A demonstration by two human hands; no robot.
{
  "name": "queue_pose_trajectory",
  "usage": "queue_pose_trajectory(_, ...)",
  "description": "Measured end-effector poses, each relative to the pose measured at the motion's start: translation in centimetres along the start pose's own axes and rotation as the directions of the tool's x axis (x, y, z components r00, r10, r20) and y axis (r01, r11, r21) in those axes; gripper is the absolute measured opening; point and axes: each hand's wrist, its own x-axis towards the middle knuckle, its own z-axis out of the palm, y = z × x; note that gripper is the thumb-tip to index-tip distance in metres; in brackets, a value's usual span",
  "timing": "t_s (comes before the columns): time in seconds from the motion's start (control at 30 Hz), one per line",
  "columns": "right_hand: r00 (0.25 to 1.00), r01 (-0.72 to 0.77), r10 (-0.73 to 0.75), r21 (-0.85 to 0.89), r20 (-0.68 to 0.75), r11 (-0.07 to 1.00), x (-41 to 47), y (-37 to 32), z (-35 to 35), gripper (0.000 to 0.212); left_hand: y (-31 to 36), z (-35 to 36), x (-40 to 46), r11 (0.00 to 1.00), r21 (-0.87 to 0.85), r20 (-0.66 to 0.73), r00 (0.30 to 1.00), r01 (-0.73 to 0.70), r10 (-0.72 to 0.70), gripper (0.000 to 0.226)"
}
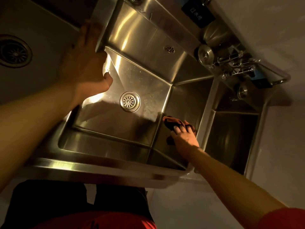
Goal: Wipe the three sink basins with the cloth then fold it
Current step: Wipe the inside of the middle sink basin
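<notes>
1. In the middle stainless-steel sink basin (pixel 140 76), against its right inner wall near the floor corner, a bunched orange and black cloth (pixel 171 121) is pressed by the right hand (pixel 185 138).
2. The fingers (pixel 177 129) of that hand are spread fairly flat over the cloth, pressing it to the steel rather than pinching it; part of the cloth shows dark below the palm.
3. The left hand (pixel 85 63) is rested on the far left rim of the same basin, fingers straight and relaxed, nothing held, apparently as a brace.
4. The round perforated steel drain (pixel 130 101) lies in the basin floor, well to the left of the cloth; faint water marks are seen on the floor around it.
5. The step in hand is judged to be the wiping of the middle basin's right wall. It would be done well with overlapping strokes along the wall, pressure kept even under the flat fingers, and the seam where wall meets floor followed closely.
6. The cloth is best kept bunched fully under the palm so that no loose corner drags.
7. A darker steel basin (pixel 231 138) lies to the right and another basin with a dark round drain (pixel 14 53) to the left; whether either has been wiped cannot be told.
</notes>
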Motion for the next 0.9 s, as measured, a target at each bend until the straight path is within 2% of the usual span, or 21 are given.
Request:
queue_pose_trajectory(0.17,0.993,-0.103,0.112,-0.153,0.048,0.983,7.4,4.1,-5.0,0.050,0.2,-0.2,0.1,0.999,-0.010,-0.020,0.998,0.052,-0.052,0.049)
queue_pose_trajectory(0.33,0.988,-0.146,0.131,-0.209,-0.083,0.967,11.9,7.1,-11.5,0.048,0.4,-0.2,0.1,1.000,-0.017,-0.043,0.999,0.018,-0.019,0.055)
queue_pose_trajectory(0.43,0.983,-0.072,0.030,-0.228,-0.183,0.971,13.2,5.7,-16.0,0.047,0.1,-0.1,0.1,1.000,-0.013,-0.040,0.999,0.016,-0.016,0.056)
queue_pose_trajectory(0.5,0.959,0.010,-0.090,-0.286,-0.268,0.958,13.3,3.4,-18.9,0.055,0.1,-0.2,0.2,1.000,-0.015,-0.038,0.999,0.025,-0.025,0.054)
queue_pose_trajectory(0.6,0.872,0.106,-0.224,-0.279,-0.435,0.954,13.1,0.0,-23.1,0.059,0.2,-0.5,0.1,0.999,-0.044,-0.033,0.999,0.029,-0.031,0.047)
queue_pose_trajectory(0.7,0.714,0.202,-0.324,-0.261,-0.620,0.944,13.0,-2.3,-26.7,0.062,0.3,-0.7,-0.1,0.998,-0.060,-0.042,0.999,0.021,-0.023,0.043)
queue_pose_trajectory(0.77,0.622,0.218,-0.368,-0.298,-0.691,0.929,13.5,-2.9,-28.6,0.060,0.3,-0.6,-0.1,0.998,-0.052,-0.053,0.998,0.021,-0.023,0.043)
queue_pose_trajectory(0.83,0.575,0.199,-0.353,-0.292,-0.738,0.935,14.3,-2.6,-30.4,0.060,0.2,-0.3,-0.1,0.999,-0.034,-0.059,0.998,0.022,-0.024,0.046)
queue_pose_trajectory(0.9,0.559,0.211,-0.342,-0.269,-0.755,0.940,15.0,-1.9,-31.5,0.062,0.1,-0.1,-0.2,0.999,-0.026,-0.061,0.998,0.026,-0.028,0.048)
